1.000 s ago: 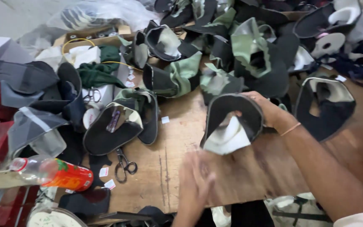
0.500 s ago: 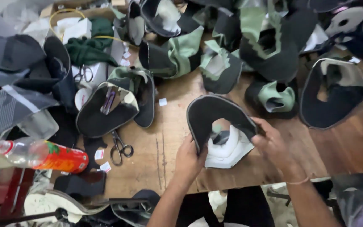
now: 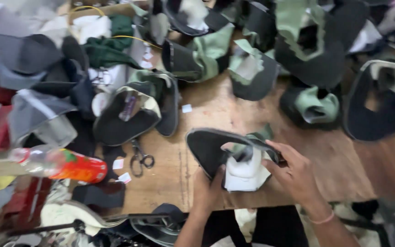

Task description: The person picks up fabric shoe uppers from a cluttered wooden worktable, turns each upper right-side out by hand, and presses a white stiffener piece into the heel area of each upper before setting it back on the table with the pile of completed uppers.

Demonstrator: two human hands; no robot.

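Your left hand [image 3: 208, 191] and right hand [image 3: 296, 174] both grip the black shoe upper [image 3: 227, 153] at the wooden table's [image 3: 334, 160] near edge; motion blur hides your fingertips.

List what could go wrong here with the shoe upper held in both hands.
The black shoe upper sits at the near table edge, gripped by the left hand and right hand; it might slip off. The scissors lie close beside it, and the plastic bottle could roll.
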